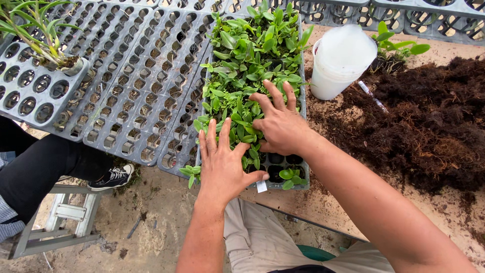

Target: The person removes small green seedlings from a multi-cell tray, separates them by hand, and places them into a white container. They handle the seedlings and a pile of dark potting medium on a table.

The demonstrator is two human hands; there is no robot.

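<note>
**Two hands among seedlings in a plug tray**

The seedlings (247, 65) stand close together in a grey plug tray (302, 183) on the bench (328, 202), right in front of the person. They are small green plants with soft leaves, so I judge them light and easy to bruise; it seems safer to take one low at its base than by the leaves. There are too many to count.

The left hand (222, 164) lies flat on the near plants with fingers spread, holding nothing. The right hand (280, 124) is beside it, fingers also spread and pressed into the leaves; whether it pinches a plant I cannot tell.

Near the tray stands one white bucket (341, 60), and one pile of dark fibrous potting material (429, 126) lies to the right. Several empty grey trays (136, 76) lie to the left, one with a single potted plant (45, 35). Another person's leg and one black shoe (113, 178) show at lower left.
</note>
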